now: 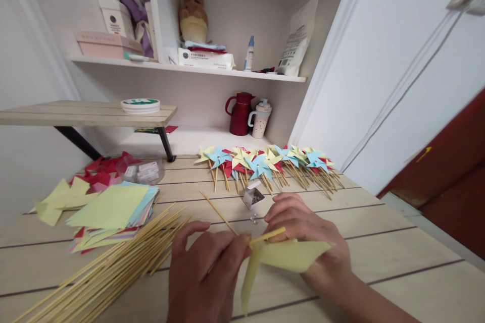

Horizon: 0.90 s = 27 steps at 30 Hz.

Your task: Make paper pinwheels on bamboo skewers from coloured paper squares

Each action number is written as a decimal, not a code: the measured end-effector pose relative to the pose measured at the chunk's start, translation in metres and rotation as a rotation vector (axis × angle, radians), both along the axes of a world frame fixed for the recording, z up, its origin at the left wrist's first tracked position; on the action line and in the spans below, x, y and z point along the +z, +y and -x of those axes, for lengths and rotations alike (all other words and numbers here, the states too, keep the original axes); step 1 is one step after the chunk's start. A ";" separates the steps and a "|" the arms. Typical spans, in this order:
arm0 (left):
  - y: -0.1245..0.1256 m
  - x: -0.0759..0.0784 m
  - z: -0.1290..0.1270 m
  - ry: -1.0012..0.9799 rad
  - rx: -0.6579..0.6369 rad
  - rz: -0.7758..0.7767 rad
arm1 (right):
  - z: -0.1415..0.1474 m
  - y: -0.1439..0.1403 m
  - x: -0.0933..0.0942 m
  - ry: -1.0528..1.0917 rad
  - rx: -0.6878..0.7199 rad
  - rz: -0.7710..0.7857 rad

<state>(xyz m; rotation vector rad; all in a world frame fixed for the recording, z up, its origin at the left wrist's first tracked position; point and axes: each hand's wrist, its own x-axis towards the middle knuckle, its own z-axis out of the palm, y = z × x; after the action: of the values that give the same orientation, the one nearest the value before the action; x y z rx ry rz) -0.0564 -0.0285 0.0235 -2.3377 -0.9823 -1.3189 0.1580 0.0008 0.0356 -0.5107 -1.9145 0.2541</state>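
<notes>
We pinch a thin wooden stick (220, 214) in our left hand (206, 272); its long line runs up and to the left, away from us. Our right hand (306, 234) grips a pale yellow folded paper pinwheel (288, 257), low over the wooden table (379, 242), near a small open box of pins (253, 196).

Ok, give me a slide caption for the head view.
Left hand and right hand join a skewer to a yellow paper pinwheel.

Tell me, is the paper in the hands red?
No, the folded paper held between the left hand and the right hand is pale yellow, pinned against a thin wooden stick.
</notes>
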 end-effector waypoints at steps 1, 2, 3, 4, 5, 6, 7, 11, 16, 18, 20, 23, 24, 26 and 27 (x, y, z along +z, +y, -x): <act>-0.001 0.000 0.000 0.007 -0.001 -0.023 | 0.000 0.000 -0.001 -0.001 0.003 0.007; -0.001 0.000 0.001 0.014 0.002 -0.044 | 0.000 0.001 -0.001 -0.002 0.004 0.013; -0.002 0.000 0.001 0.023 0.009 -0.066 | -0.001 0.001 -0.002 -0.002 0.003 0.020; -0.004 0.001 0.002 0.039 0.020 -0.087 | -0.001 0.002 -0.002 0.000 0.001 0.026; -0.005 0.002 0.002 0.064 0.033 -0.108 | 0.000 0.002 -0.002 0.004 -0.001 0.033; -0.007 0.004 0.003 0.092 0.047 -0.129 | 0.000 0.002 -0.002 0.009 -0.004 0.041; -0.008 0.005 0.003 0.123 0.063 -0.151 | 0.000 0.001 -0.002 0.013 -0.006 0.051; -0.014 0.012 0.005 0.235 0.114 -0.231 | 0.003 -0.003 0.003 0.018 -0.001 0.069; -0.016 0.019 0.003 0.265 0.161 -0.307 | 0.005 -0.005 0.004 0.027 -0.012 0.079; -0.016 0.021 0.001 0.241 0.164 -0.296 | 0.005 -0.005 0.003 0.021 -0.030 0.092; -0.016 0.020 -0.002 0.197 0.161 -0.258 | 0.005 -0.006 0.002 0.014 -0.042 0.111; -0.013 0.014 -0.005 0.105 0.152 -0.232 | 0.006 -0.007 0.000 0.023 -0.040 0.135; -0.011 0.012 -0.006 0.065 0.151 -0.251 | 0.006 -0.007 0.000 0.026 -0.037 0.141; -0.008 0.007 -0.008 0.034 0.141 -0.256 | 0.007 -0.008 0.000 0.031 -0.035 0.155; -0.007 0.005 -0.008 0.025 0.134 -0.259 | 0.008 -0.009 0.000 0.036 -0.035 0.160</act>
<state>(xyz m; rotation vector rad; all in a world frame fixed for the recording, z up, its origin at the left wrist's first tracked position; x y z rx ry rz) -0.0485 -0.0356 0.0286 -2.0542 -0.8858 -1.2783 0.1501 -0.0080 0.0354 -0.6410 -1.8576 0.3931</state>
